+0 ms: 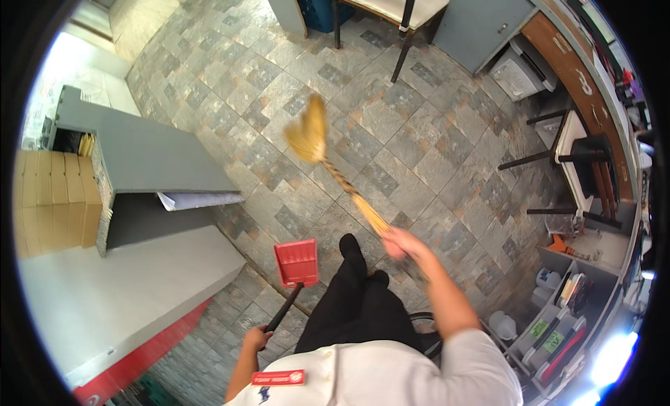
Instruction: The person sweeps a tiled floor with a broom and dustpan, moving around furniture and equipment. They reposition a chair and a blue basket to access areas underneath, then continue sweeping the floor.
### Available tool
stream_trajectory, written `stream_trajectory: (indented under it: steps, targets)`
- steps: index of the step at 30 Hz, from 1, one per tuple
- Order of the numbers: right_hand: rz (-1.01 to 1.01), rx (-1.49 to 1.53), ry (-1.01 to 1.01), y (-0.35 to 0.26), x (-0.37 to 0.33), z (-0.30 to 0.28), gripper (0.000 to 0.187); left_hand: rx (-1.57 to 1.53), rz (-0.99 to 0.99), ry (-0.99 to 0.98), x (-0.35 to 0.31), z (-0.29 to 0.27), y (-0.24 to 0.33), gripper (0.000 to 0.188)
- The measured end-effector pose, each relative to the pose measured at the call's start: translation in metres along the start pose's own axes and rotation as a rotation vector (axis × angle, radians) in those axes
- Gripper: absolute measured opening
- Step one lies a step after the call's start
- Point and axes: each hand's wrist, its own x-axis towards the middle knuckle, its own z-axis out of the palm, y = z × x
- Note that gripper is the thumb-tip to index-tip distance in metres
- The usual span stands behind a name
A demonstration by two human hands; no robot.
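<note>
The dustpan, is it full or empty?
It looks empty: the red dustpan shows bare ridges and no pile. Tiny crumbs, I can't tell.

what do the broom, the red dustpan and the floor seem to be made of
Broom: probably dried plant fibre, matte; its straw-yellow head fans out, though blurred. Dustpan: likely moulded plastic, satin, given its even red colour and ridges. Floor: mottled grey, stone-look surface with joint lines and slight sheen; stone, ceramic or vinyl, I can't tell.
</note>
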Motion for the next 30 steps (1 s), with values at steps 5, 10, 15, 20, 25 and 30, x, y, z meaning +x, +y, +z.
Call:
stream_trajectory:
  steps: [5,10,15,20,25,30]
  targets:
    - [0.205,0.282,0.230,0.087,-0.236,-0.003,0.011,-0.018,0.008,-0.148,0.055,-0.002,0.025,0.032]
    - [0.277,0.667,0.745,0.201,-0.346,0.005,0.011,0.423,0.127,-0.183,0.063,-0.016,0.101,0.031]
    - [0.213,0.655,1.209,0.303,-0.382,-0.064,0.010,0.755,0.280,0.006,0.018,-0.024,0.172,0.032]
    - [0.118,0.842,1.295,0.408,-0.425,-0.223,0.016,0.825,0.356,0.085,-0.052,-0.021,0.256,0.033]
    - [0.495,0.155,1.145,0.448,-0.367,-0.333,0.019,1.011,0.400,0.226,-0.094,-0.014,0.324,0.040]
    - [0.297,-0.229,0.906,0.339,-0.313,-0.265,0.042,1.057,0.332,0.251,-0.097,0.012,0.410,0.037]
